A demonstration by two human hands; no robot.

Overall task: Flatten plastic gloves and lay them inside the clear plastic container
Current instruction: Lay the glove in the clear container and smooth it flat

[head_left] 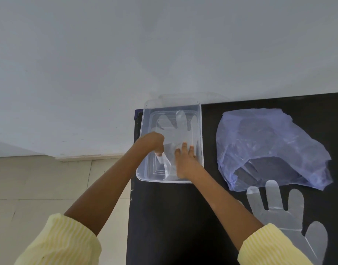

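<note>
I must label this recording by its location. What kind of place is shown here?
Probably a plain indoor room, home or simple workroom; I cannot tell which. A black table stands against a bare white wall, with a pale tiled floor beside it. Nothing shows machines or shop fittings.

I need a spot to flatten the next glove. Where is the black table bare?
Bare black table lies between the clear container and the near edge, and in the strip between container and purple bag. The right side is crowded: the bag, with a flat glove before it.
</note>
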